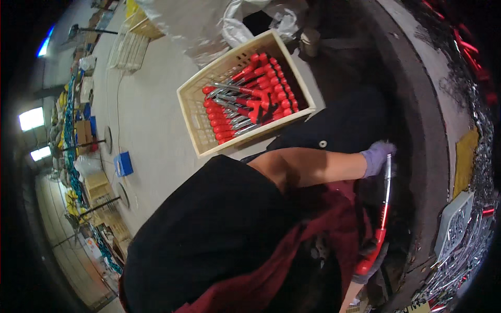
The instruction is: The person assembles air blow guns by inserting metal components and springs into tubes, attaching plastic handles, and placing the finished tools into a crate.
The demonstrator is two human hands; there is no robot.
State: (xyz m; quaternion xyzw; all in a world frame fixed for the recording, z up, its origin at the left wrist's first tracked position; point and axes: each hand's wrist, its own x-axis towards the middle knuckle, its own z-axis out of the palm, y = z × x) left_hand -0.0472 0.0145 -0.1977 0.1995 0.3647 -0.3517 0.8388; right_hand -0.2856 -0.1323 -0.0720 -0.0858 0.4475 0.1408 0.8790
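Both my hands hold one long tool [383,221] with a red handle and a slim silver shaft; its exact kind does not show. My left hand [378,156], in a pale purple glove, is closed at the shaft's far silver end and hides its tip. Lower in the view, my right hand [373,261], in a dark grey glove, is wrapped round the red handle. A cream plastic crate [190,122] beyond my left arm holds many similar tools [250,99] with red grips and silver shafts, some lying crosswise on top.
Along the right, a workbench edge [428,104] curves past a heap of thin metal rods [459,271] and a grey tray [453,224]. White sacking [237,31] and a small pail [310,41] stand behind the crate. A blue box [123,164] sits on the floor at left.
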